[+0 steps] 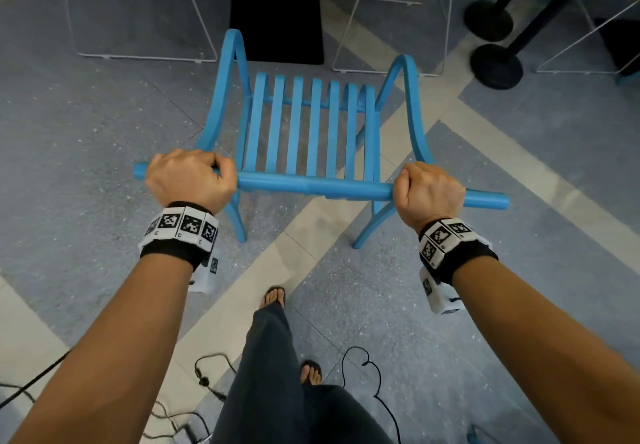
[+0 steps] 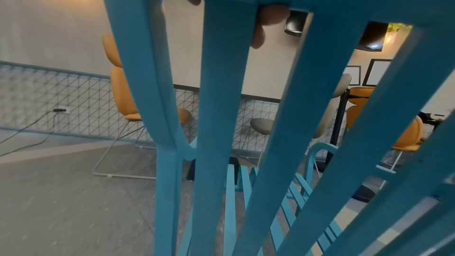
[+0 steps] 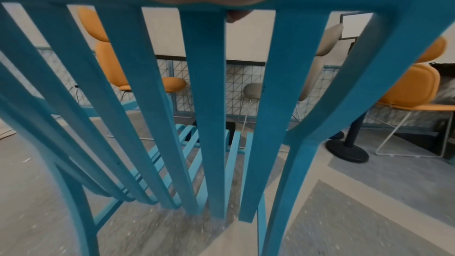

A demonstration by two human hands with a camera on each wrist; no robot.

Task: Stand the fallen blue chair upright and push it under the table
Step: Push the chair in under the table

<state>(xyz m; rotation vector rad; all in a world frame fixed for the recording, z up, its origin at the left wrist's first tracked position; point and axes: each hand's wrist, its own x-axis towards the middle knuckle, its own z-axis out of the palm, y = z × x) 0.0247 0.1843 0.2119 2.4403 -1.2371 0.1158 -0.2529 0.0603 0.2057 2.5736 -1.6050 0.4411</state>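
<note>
**Chair upright, gripped at top rail, push pending**

The blue chair is seen standing on its legs on the grey tiled floor, directly in front of the person. Its top rail is gripped at both ends: the left hand is wrapped round the rail near its left end, the right hand is wrapped round it near the right end. Fingers are curled over the rail in both cases; in the left wrist view fingertips are seen poking through behind the back slats.

The uprighting step is judged done, since all visible legs point down and the slatted seat is level. The push step is judged in hand or about to begin.

The bench itself cannot be made out clearly; only a black square base with a black post is seen just beyond the chair's front, probably the bench's pedestal. White wire-frame chairs stand on either side of it.

The next move is judged to call for a straight forward push along the floor, with the grip held even on both sides so the chair is kept square. The front legs would need to be steered either side of the black base. Black stanchion bases to the right are to be avoided.
</note>
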